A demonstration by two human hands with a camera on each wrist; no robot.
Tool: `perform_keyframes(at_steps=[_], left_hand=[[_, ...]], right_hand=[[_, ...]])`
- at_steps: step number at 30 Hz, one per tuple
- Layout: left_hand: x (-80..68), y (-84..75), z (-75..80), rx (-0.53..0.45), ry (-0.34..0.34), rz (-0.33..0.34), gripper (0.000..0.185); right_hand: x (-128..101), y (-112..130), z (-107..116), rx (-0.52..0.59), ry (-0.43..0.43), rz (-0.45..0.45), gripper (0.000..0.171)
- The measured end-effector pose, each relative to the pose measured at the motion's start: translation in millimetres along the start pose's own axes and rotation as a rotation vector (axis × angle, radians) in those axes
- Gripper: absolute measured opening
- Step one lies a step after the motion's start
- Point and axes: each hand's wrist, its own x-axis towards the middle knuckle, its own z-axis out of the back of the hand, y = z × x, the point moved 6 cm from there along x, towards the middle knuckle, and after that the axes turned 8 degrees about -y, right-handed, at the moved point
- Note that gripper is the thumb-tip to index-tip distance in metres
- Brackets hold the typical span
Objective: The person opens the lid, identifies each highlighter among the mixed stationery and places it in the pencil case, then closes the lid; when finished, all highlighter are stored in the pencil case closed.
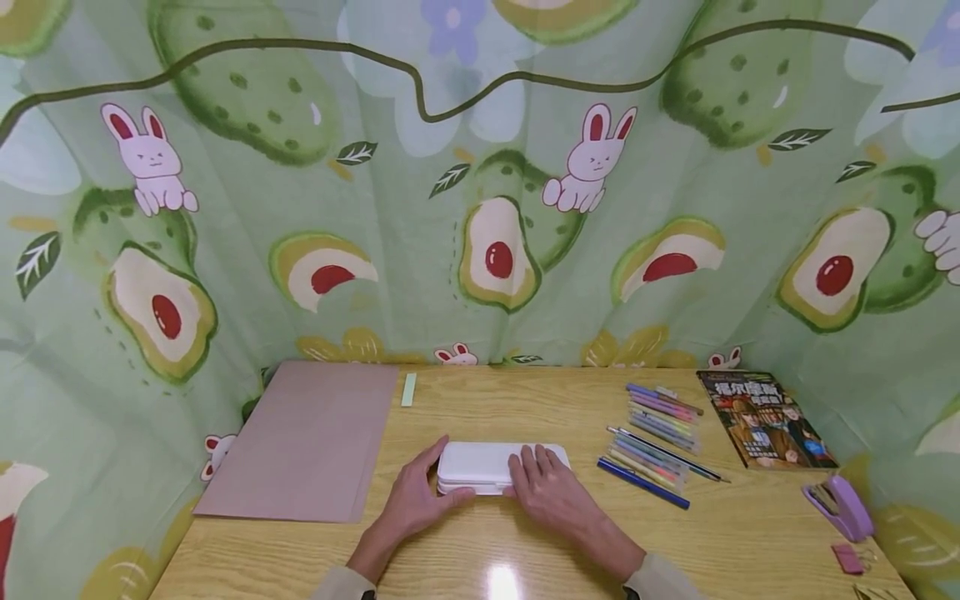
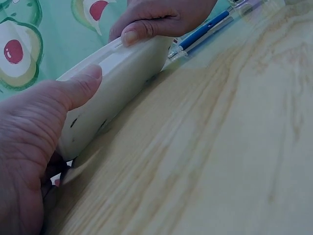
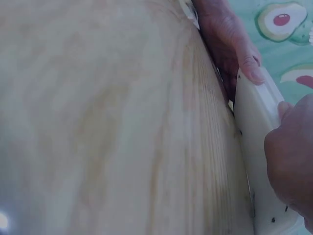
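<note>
The white pencil case lies shut on the wooden table, close in front of me and near the middle of its width. My left hand grips its left end, the thumb pressed on the seam along the front edge and the other fingers curled round the far side. My right hand lies over the right half of the lid, fingers spread flat on top, while its thumb presses against the front edge; I hold the case between both hands.

Just right of the case lie a blue pen and a row of coloured pens, and a little further back a second bunch of pens. At the right edge of the table sit a purple stapler and a small pink clip. To my left a brown folder lies flat, with a pale green strip just beside its far corner. A comic book lies at the far right. Behind the table hangs a green curtain printed with avocados and rabbits.
</note>
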Motion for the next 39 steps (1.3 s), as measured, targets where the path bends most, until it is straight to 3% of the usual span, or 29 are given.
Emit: perform_keyframes(at_steps=[5,9,14,18,21,24,30,34,39], left_hand=[[-0.7,1.1,0.5,0.045,0.019,0.004,0.113],[-1.0,0.8,1.3,0.105,0.025,-0.014,0.121],[1.3,0.0,0.2,0.083,0.029,-0.024,0.129],[3.2,-2.5,-0.3,0.067,0.023,-0.052,0.134],[3.1,-3.8,-0.3,0.064,0.021,-0.061,0.136],[2.1,-3.2,-1.4,0.061,0.029,-0.064,0.137],[0.0,-0.8,-4.8,0.072,0.076,-0.061,0.133],[1.0,0.9,-6.0,0.081,0.092,-0.055,0.13],[1.1,4.0,-5.3,0.088,0.108,-0.04,0.127]], right_hand=[[6,-7,3,0.075,-0.007,-0.081,0.058],[10,-19,5,0.168,-0.01,-0.208,0.058],[15,-45,9,0.234,-0.095,-0.389,0.058],[20,-71,5,0.212,-0.157,-0.526,0.035],[21,-88,-5,0.207,-0.152,-0.623,0.018],[15,-99,-22,0.288,-0.063,-0.759,0.022],[-12,-97,-67,0.579,0.241,-1.023,0.068],[-20,-94,-80,0.623,0.345,-1.075,0.087],[-20,-95,-92,0.569,0.455,-1.036,0.091]])
